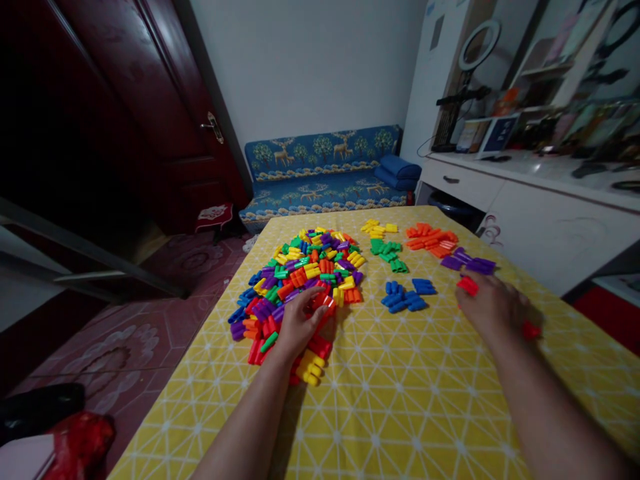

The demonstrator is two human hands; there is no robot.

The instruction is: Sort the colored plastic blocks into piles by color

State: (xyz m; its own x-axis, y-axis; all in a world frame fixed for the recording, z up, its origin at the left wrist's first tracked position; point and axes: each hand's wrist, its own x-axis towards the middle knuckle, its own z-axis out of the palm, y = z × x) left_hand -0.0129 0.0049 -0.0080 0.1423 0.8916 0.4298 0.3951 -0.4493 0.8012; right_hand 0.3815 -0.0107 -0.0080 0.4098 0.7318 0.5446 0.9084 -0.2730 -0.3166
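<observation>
A heap of mixed plastic tube-shaped building blocks (300,267) in several colours lies on the table left of centre. My left hand (299,321) is at its near right side, thumb and fingers curled round a red block (324,301). Over on the right, my right hand (493,303) is low above the cloth, a red block (468,286) at its thumb and fingertips. Another red block (531,329) shows beside that hand's outer edge, partly hidden. Nearby are single-colour groups: purple blocks (467,261), blue blocks (407,295), orange blocks (431,239), green blocks (387,253) and yellow blocks (379,228).
A yellow patterned cloth (370,413) covers the table. Behind it stands a blue sofa (325,173) with deer and trees on it. A white dresser (555,207) is on the right, a dark red door (150,100) on the left, and a small stool (215,217) near the door.
</observation>
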